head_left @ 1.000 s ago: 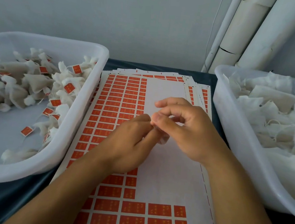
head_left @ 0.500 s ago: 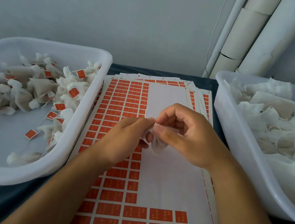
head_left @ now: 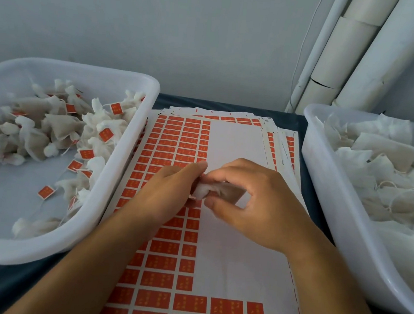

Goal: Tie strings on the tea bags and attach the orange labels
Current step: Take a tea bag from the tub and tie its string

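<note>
Since half a second ago the bunched neck of the tea bag (head_left: pixel 204 189) has turned further out toward 9 o'clock between the hands. Left tub (head_left: pixel 114 173) at 9 o'clock holds labelled bags; right tub (head_left: pixel 324 182) at 3 o'clock holds plain ones. Label sheet (head_left: pixel 237 144) lies between them, orange labels (head_left: pixel 177 139) filling its left half. Right hand (head_left: pixel 254 206) curls round the bag body; left hand (head_left: pixel 170 193) pinches the neck. String not discernible, possibly hidden.

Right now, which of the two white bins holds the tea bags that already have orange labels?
The left bin: its tea bags carry orange labels. Those in the right bin show none.
</note>
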